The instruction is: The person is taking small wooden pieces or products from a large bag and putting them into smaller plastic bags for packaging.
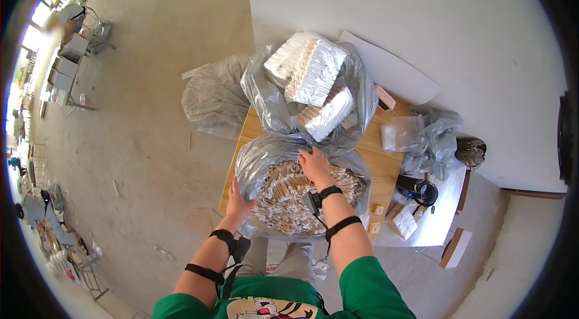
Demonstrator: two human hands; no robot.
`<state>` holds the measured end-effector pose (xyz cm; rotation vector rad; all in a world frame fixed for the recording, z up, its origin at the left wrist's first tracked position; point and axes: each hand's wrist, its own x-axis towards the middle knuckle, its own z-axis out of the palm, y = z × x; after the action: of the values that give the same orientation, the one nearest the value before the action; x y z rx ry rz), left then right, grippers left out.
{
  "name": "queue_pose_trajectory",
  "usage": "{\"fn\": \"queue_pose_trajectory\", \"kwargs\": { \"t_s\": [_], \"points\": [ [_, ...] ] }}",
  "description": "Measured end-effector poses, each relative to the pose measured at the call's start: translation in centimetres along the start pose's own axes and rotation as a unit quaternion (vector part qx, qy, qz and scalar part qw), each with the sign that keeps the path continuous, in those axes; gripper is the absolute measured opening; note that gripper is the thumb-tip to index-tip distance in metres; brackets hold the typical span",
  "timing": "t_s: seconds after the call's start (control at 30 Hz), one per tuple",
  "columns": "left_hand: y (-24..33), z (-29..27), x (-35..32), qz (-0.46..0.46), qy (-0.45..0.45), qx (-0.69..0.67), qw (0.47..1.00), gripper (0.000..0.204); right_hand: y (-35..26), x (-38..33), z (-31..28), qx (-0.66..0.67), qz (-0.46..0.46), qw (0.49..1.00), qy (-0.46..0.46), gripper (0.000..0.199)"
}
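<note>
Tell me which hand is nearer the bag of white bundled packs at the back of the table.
Right. The right hand rests on the near bag's far rim, just below the bag of white packs; the left hand grips the near bag's left side, farther away.

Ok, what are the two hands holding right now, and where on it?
Both hold the near clear plastic bag of small wooden pieces: the left hand grips its left side, the right hand its far top rim.
</note>
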<state>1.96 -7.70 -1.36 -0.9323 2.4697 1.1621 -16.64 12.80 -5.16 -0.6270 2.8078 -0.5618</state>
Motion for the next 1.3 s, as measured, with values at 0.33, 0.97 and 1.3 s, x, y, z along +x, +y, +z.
{"fn": "queue_pose_trajectory", "kwargs": {
  "t_s": [0.33, 0.97, 1.3],
  "points": [
    [-2.7, -2.1, 2.6, -0.032, 0.059, -0.256, 0.964, 0.025, -0.1, -2.9, 0.9, 0.038, 0.106, 0.990, -0.087, 0.029],
    [-0.1, -6.0, 0.9, -0.048, -0.053, -0.260, 0.963, 0.006, 2.7, -3.1, -0.1, -0.152, 0.051, 0.985, 0.067, 0.021],
    [-0.2, -4.8, 1.0, -0.136, 0.021, -0.572, 0.808, 0.025, -1.1, -9.6, -1.7, 0.095, 0.042, 0.989, 0.108, 0.022]
  ]
}}
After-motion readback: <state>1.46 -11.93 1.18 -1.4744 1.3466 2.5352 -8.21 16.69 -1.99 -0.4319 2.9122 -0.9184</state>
